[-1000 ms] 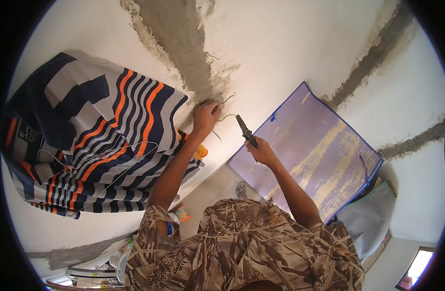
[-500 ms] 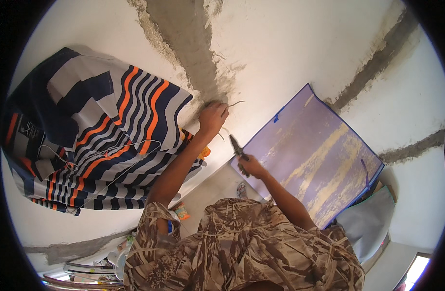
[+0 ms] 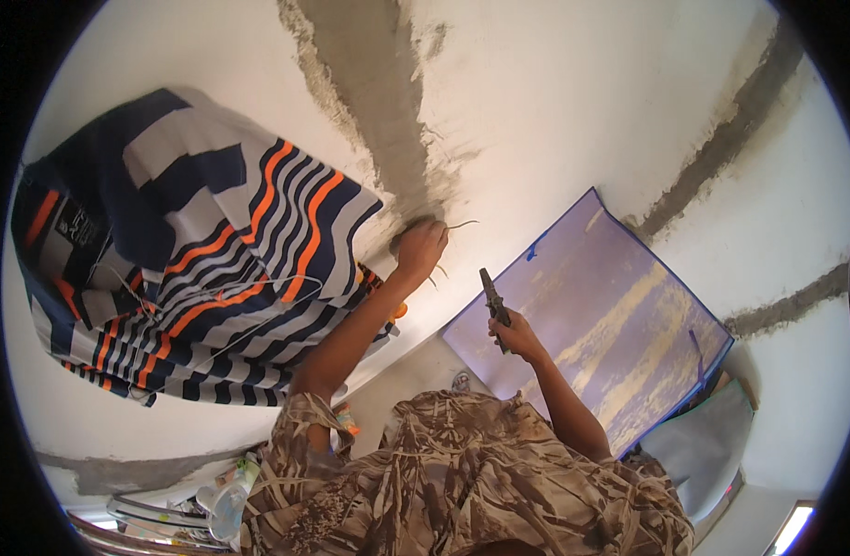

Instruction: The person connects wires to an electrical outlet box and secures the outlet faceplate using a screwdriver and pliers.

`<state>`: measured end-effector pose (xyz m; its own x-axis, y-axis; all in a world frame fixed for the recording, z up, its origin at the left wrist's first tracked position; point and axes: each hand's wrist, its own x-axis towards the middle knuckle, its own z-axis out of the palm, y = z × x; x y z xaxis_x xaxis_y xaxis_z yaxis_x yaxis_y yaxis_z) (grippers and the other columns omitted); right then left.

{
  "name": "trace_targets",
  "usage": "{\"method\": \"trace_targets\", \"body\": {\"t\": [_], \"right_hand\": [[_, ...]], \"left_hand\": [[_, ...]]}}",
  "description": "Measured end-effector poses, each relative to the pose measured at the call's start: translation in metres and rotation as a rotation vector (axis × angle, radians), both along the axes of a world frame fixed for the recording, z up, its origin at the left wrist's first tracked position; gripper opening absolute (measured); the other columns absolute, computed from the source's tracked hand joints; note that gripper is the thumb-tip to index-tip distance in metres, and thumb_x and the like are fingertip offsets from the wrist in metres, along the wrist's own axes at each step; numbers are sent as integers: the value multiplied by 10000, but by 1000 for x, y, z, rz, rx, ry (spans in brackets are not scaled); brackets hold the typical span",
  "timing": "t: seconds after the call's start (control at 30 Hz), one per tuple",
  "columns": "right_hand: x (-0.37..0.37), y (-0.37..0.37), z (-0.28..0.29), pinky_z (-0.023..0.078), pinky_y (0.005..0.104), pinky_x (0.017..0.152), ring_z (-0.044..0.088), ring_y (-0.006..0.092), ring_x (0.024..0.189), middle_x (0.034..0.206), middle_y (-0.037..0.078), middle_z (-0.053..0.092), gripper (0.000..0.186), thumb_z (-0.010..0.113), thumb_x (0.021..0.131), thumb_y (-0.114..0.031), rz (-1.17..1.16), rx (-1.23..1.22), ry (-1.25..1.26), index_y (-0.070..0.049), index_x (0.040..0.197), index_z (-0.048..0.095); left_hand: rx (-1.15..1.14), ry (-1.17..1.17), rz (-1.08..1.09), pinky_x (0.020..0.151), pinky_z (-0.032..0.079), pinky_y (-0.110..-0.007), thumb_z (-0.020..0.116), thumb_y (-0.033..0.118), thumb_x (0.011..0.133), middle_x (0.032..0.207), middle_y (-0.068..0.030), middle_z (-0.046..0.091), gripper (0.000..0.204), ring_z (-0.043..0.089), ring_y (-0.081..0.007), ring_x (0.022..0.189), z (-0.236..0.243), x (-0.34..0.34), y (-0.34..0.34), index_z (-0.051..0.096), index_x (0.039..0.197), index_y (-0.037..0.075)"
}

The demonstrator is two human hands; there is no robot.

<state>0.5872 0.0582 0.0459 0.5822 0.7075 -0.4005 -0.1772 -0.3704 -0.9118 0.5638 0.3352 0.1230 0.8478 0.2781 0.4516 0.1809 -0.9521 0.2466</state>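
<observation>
My left hand (image 3: 422, 248) is closed at the lower end of a grey cement strip on the white wall, its fingers round thin wires. One wire end (image 3: 464, 223) sticks out to the right past the fingertips. A second wire (image 3: 440, 270) hangs just below the hand; where the wires come out is hidden behind it. My right hand (image 3: 516, 335) grips dark pliers (image 3: 493, 298), apart from the wires, with the jaws pointing up and slightly left. I cannot tell from here whether the jaws are apart.
A striped navy, grey and orange shirt (image 3: 202, 250) hangs on the wall at the left, with a thin white cord (image 3: 235, 335) across it. At right leans a worn purple board (image 3: 573, 306) with blue edging. A grey sheet (image 3: 693, 445) stands beyond it.
The pliers in my right hand have moved right, away from the wires, and now point more upright. My left hand stays on the wires while the whole view has shifted slightly.
</observation>
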Motion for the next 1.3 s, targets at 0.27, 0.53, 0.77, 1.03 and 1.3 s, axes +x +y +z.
{"method": "trace_targets", "body": {"t": [0.27,0.53,0.77,1.03,1.3], "right_hand": [[29,58,21,509,396,801,659,212,898,959,98,692,211,598,938,-218,-44,124,-358,-51,1062,632],[40,54,35,533,426,880,655,233,1037,1092,137,681,271,578,979,-259,74,270,365,-36,1133,558],[23,35,46,536,294,553,638,164,647,805,96,625,377,684,901,-280,12,290,117,-43,1135,506],[7,-44,41,473,317,459,549,123,618,773,23,536,266,486,896,-278,-241,186,565,-92,1084,511],[-11,-71,44,455,275,467,574,137,611,837,60,603,254,536,925,-241,-156,-75,7,-37,1075,559]], "left_hand": [[-189,-122,83,701,520,-424,626,182,886,886,-138,679,136,656,-337,797,5,4,-11,669,934,61],[-156,-175,70,694,522,-441,599,163,915,838,-177,665,140,648,-364,763,2,2,-9,662,929,38],[-215,-155,32,709,518,-446,619,156,892,882,-170,670,137,649,-369,802,5,-1,-7,649,942,32],[-48,-110,58,712,520,-432,634,195,883,859,-129,674,135,640,-328,831,14,-14,-14,663,920,68],[-41,-83,196,656,517,-424,611,235,895,858,-102,685,174,656,-297,797,8,-16,-19,687,876,79]]}}
